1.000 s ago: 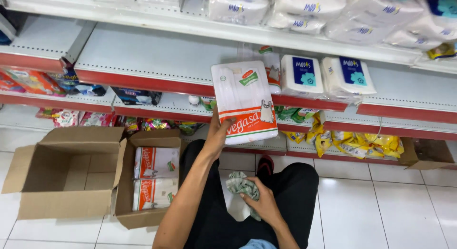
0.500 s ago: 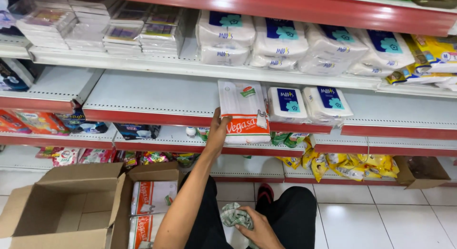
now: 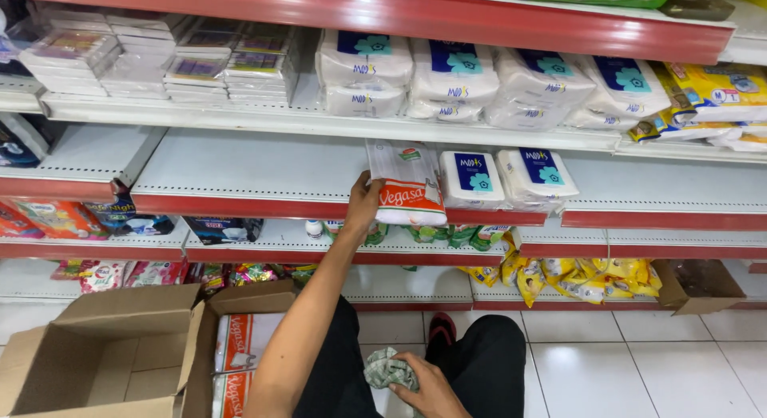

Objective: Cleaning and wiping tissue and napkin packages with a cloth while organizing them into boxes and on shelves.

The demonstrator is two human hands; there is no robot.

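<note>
Supermarket shelving with red edge strips is filling the upper view, white tiled floor showing at the bottom. Compared with half a second ago, the camera is sitting a little closer and lower: the white and orange tissue pack [image 3: 406, 183], which was then standing more upright against the middle shelf [image 3: 240, 166], is now lying flatter on it, pushed further in, just beside the white packs with blue labels [image 3: 471, 180] at its 3 o'clock. A second ago the pack was still being held up in the air in front of the shelves.

The left hand [image 3: 364, 204] is reaching up and forward, arm nearly straight, running from 6 o'clock toward the frame's centre. Its fingers are pressing against the pack's lower left edge, thumb on the near face; whether they are gripping it or only pushing is hard to say from here.

The right hand [image 3: 427, 390] is staying low at 6 o'clock, above the lap, clenching a crumpled grey-green cloth [image 3: 389, 370]. Dark trousers and a red-soled shoe [image 3: 441, 332] are showing beneath it.

At 8 o'clock an open cardboard box [image 3: 96, 350] is sitting on the floor, its near compartment bare; a second open box [image 3: 248, 338] beside it is holding more white and orange packs. On the shelf above, larger white bundles [image 3: 447, 79] are stacking up at 12 o'clock, flat wrapped stacks [image 3: 160, 63] at 10 o'clock. Yellow sachets [image 3: 575, 278] are lying on the lowest shelf at 4 o'clock, near a small brown carton [image 3: 699, 286].
</note>
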